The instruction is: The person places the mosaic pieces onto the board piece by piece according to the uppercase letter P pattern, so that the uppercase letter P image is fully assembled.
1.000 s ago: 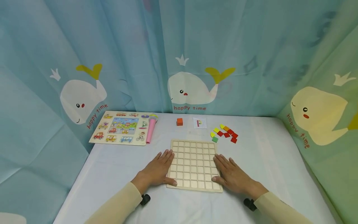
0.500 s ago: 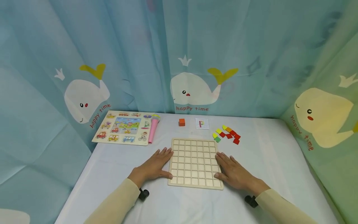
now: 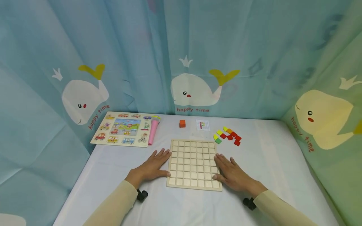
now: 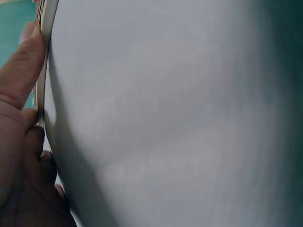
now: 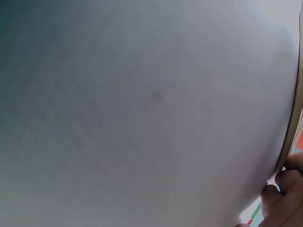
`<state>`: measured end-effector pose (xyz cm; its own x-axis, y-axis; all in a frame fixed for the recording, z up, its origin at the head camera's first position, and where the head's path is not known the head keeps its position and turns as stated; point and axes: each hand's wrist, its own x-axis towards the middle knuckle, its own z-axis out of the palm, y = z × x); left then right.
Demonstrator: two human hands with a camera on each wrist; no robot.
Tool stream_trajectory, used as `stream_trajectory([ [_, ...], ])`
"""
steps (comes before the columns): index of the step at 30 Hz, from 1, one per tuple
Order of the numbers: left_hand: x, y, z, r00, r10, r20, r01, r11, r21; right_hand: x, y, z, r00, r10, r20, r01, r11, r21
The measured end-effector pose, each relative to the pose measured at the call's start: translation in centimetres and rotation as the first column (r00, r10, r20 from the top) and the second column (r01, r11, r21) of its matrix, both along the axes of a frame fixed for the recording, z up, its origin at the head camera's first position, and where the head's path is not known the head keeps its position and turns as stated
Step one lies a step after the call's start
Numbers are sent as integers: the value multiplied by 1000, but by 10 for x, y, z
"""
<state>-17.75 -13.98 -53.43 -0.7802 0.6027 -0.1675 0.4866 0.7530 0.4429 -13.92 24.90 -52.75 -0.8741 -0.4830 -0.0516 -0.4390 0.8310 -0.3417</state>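
A pale wooden grid board [image 3: 193,164] lies flat on the white-covered table in the head view, its square cells bare. My left hand [image 3: 150,166] rests along its left side, fingers fairly straight, with fingertips and thumb at the rim. On the opposite side my right hand [image 3: 233,172] lies with extended fingers against the right edge, its thumb tip over the rim. In the left wrist view, the thumb [image 4: 23,66] touches the board's edge. Fingers [image 5: 286,182] of the right hand meet the board's side in the right wrist view. Neither hand grips anything.
Behind the board are an orange cube [image 3: 182,123], a small printed grid card [image 3: 202,125] and several red, yellow, orange and green tiles [image 3: 230,137]. A picture puzzle board [image 3: 124,129] and pink toy microphone [image 3: 153,130] lie back left. Whale-print curtains [image 3: 226,37] surround the table.
The board has shifted slightly left. My left hand has moved left, its thumb going from on top of the board to its edge. My right hand has followed the board's right side.
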Motion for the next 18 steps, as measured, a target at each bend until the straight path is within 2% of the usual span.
stream_trajectory([
  [6, -1, 0, 4, 998, -12, 63, 8, 998, 68, 2, -3, 0, 1000, -4, -8, 4, 1000, -10],
  [10, -1, 1, 5, 996, 0, 88, -7, 997, 82, 3, -3, 1, 1000, -8, 1, 8, 1000, -16],
  [18, -1, 0, 2, 997, 11, 73, -17, 996, 82, -10, 0, 6, 993, -104, 49, 106, 994, -36],
])
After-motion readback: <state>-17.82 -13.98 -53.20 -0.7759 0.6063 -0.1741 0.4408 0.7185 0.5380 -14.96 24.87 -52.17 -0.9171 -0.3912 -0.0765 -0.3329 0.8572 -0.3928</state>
